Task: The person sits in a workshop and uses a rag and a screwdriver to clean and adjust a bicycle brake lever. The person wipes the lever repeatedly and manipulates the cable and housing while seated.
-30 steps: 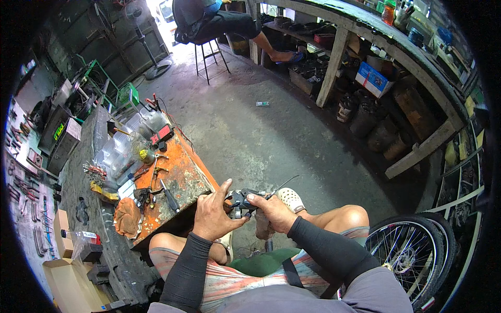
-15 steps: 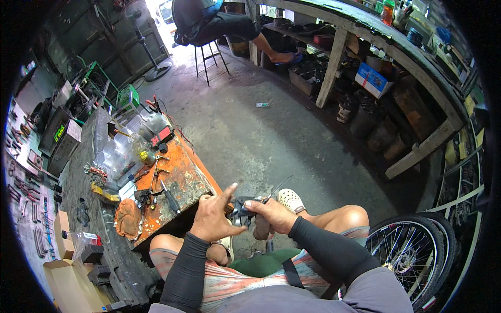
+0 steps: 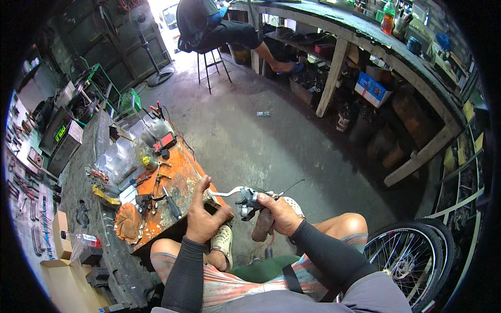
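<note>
In front of my knees, my right hand grips a bicycle brake lever with a dark clamp body and a curved silver blade pointing left. A thin dark cable sticks out of it toward the upper right. Below the lever, a greyish-brown rag hangs against the same hand. My left hand is raised beside the orange bench, thumb and fingers apart, with nothing in it. A small gap separates it from the lever blade. My right fingers are partly hidden behind the lever and rag.
An orange worktop at left carries a screwdriver, a hammer-like tool, clear bins and an orange cloth. Bicycle wheels lean at right. Another person sits on a stool by the long bench.
My left hand has moved left, away from the brake lever, and its silver blade now shows. My right hand still holds the lever, now turned more into view.
</note>
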